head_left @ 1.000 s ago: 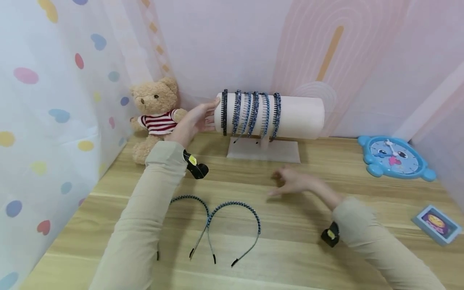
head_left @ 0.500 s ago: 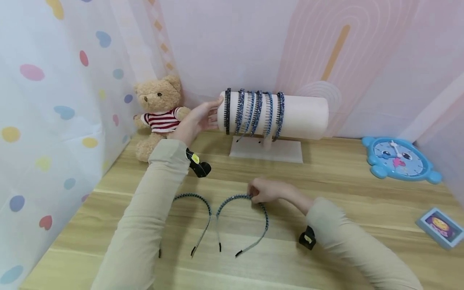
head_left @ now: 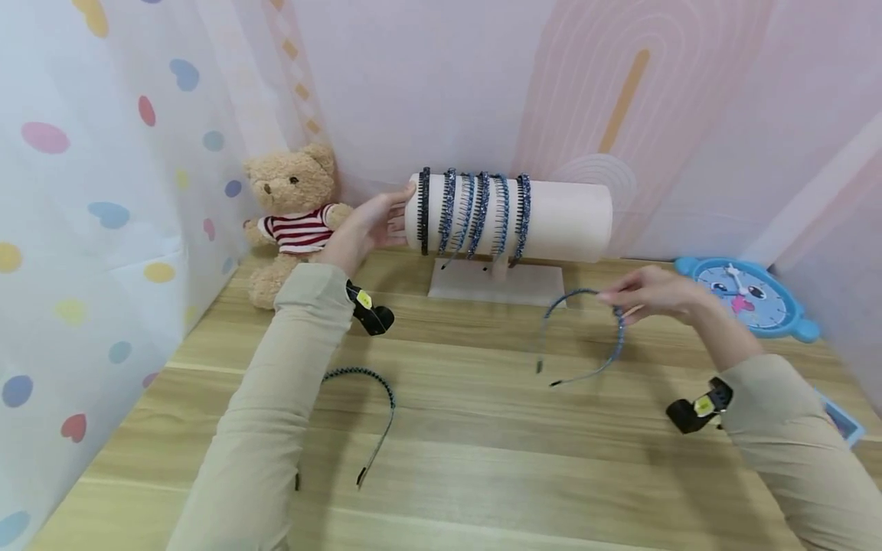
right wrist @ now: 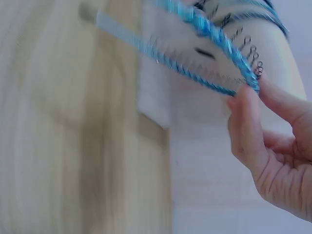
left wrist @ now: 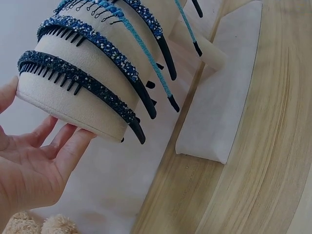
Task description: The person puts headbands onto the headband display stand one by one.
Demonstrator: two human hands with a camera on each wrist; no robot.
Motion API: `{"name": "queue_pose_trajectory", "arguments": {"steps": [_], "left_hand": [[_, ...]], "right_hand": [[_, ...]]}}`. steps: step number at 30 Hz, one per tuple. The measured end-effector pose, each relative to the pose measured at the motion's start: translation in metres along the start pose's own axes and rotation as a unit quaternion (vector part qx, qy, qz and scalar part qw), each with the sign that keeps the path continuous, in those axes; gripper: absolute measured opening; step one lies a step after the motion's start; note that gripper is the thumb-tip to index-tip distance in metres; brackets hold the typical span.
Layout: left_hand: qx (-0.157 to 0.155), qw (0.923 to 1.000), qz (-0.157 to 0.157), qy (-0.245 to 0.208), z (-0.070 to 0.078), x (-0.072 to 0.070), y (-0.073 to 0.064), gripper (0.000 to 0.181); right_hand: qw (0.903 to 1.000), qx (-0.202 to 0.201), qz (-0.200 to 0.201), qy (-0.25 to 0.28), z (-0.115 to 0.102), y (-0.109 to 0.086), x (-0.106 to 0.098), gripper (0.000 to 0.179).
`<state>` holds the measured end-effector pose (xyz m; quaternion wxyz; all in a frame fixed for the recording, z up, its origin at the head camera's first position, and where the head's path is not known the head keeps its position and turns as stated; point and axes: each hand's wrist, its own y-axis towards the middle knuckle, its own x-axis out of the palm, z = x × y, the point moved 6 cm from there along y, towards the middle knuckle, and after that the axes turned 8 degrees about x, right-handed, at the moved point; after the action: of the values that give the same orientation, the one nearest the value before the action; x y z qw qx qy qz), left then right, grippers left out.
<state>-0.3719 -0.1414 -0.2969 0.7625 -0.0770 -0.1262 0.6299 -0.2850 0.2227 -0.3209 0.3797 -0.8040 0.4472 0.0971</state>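
In the head view, a pale headband display stand has a horizontal roll (head_left: 568, 220) with several beaded black and blue headbands (head_left: 524, 214) around its left and middle part. My left hand (head_left: 372, 228) holds the roll's left end, the thumb by the upper rim and the fingers against the end, as the left wrist view shows. Right of the stand, my right hand (head_left: 654, 295) pinches a blue toothed headband (right wrist: 222, 41) by its top, raised above the table with its tips hanging down. Another headband (head_left: 391, 398) lies on the table, partly hidden by the left sleeve.
Left of the stand sits a teddy bear (head_left: 296, 184) in a striped shirt. A blue clock (head_left: 772, 306) lies at the back right, and the right sleeve covers most of a small blue frame (head_left: 844, 421). Curtains close off the back and sides.
My right hand has reached down to the right headband on the table, pinched its top, and lifted it up and to the right. The left hand has stayed at the roll's end.
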Motion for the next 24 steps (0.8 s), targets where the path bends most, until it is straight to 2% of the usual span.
{"name": "queue_pose_trajectory", "arguments": {"steps": [3, 7, 10, 14, 16, 18, 21, 23, 24], "left_hand": [[-0.002, 1.0000, 0.004, -0.004, 0.002, -0.002, -0.001, 0.027], [-0.004, 1.0000, 0.005, -0.003, 0.003, -0.005, -0.002, 0.027], [0.000, 1.0000, 0.004, -0.002, 0.003, -0.005, -0.002, 0.026], [0.004, 1.0000, 0.004, 0.004, 0.002, -0.005, -0.001, 0.026], [0.002, 1.0000, 0.005, 0.006, 0.000, -0.003, 0.000, 0.027], [-0.002, 0.9999, 0.009, 0.006, -0.001, -0.002, 0.000, 0.030], [-0.007, 0.9999, 0.012, 0.002, -0.001, -0.001, 0.000, 0.037], [-0.010, 0.9999, 0.011, -0.002, -0.001, -0.001, -0.001, 0.044], [-0.008, 0.9999, 0.009, -0.001, 0.000, 0.000, -0.001, 0.045]], "right_hand": [[0.9986, 0.014, 0.034, 0.039, 0.007, -0.009, -0.024, 0.061], [0.9920, 0.024, 0.081, 0.094, 0.004, -0.014, -0.043, 0.062], [0.9814, 0.012, 0.141, 0.130, -0.009, -0.016, -0.051, 0.057], [0.9608, -0.019, 0.230, 0.154, -0.036, -0.020, -0.060, 0.045], [0.9522, -0.029, 0.255, 0.165, -0.050, -0.019, -0.062, 0.041], [0.9465, -0.040, 0.264, 0.181, -0.062, -0.017, -0.062, 0.035], [0.9449, -0.055, 0.270, 0.176, -0.078, -0.011, -0.060, 0.034], [0.9451, -0.062, 0.291, 0.135, -0.086, -0.007, -0.059, 0.039], [0.9455, -0.065, 0.304, 0.099, -0.089, -0.006, -0.058, 0.044]]}}
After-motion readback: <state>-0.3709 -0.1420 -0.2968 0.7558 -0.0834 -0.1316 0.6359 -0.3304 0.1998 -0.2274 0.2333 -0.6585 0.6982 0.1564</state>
